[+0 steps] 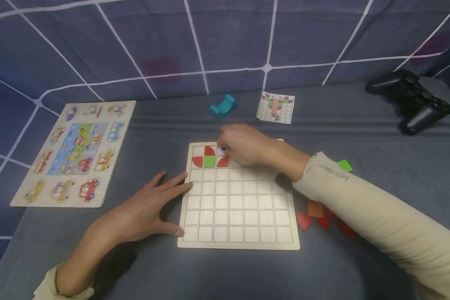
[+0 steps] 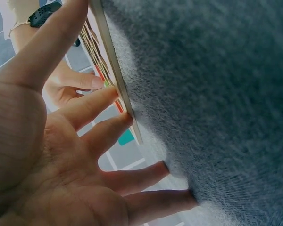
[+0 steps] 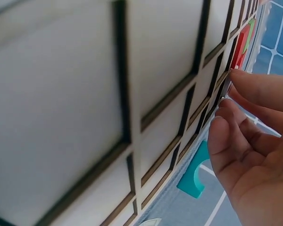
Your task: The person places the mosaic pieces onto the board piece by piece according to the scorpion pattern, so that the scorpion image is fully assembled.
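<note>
A light wooden grid board (image 1: 228,214) lies on the grey cloth. In its upper left cells are red quarter-round tiles (image 1: 197,161) and a green square tile (image 1: 209,161). My right hand (image 1: 245,146) reaches over the top row, its fingertips at a white tile with a black eye dot (image 1: 221,150); it appears to pinch this tile, though the fingers partly cover it. My left hand (image 1: 142,214) has its fingers spread, with fingertips and thumb touching the board's left edge. In the right wrist view, the right thumb and fingers (image 3: 259,92) meet near the board's surface.
A picture puzzle board (image 1: 78,166) lies at left. Behind the grid are a teal curved block (image 1: 223,106) and a pattern card (image 1: 275,107). A black game controller (image 1: 408,100) sits back right. Loose red tiles (image 1: 303,220) and an orange square (image 1: 315,209) lie beside the right sleeve.
</note>
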Motion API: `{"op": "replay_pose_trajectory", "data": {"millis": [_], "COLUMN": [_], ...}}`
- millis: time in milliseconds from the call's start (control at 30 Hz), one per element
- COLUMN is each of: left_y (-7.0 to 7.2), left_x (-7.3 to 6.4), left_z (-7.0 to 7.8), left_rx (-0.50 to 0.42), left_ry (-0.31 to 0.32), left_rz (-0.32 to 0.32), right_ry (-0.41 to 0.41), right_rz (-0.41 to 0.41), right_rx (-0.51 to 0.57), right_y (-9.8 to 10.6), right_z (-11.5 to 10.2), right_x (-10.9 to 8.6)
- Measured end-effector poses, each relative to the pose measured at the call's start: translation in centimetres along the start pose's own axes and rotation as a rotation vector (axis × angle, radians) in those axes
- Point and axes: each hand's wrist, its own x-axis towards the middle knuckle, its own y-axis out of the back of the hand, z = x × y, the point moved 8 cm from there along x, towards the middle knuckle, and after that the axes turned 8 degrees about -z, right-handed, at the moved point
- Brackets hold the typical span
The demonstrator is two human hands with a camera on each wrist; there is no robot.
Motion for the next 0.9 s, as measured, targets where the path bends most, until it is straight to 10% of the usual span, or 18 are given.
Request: {"op": "replay_pose_trajectory", "data": {"millis": [900], "left_y": [-0.04], "left_x": [0.25], "left_z": [-0.03], "left_rx": [0.000], "left_ry": [0.020], "left_rz": [-0.002], "right_ry": [0.005], "right_rz": [-0.002], "right_rx": [0.036], "right_y": [0.56], "right_z": [-0.01], "right_x": [-0.46]}}
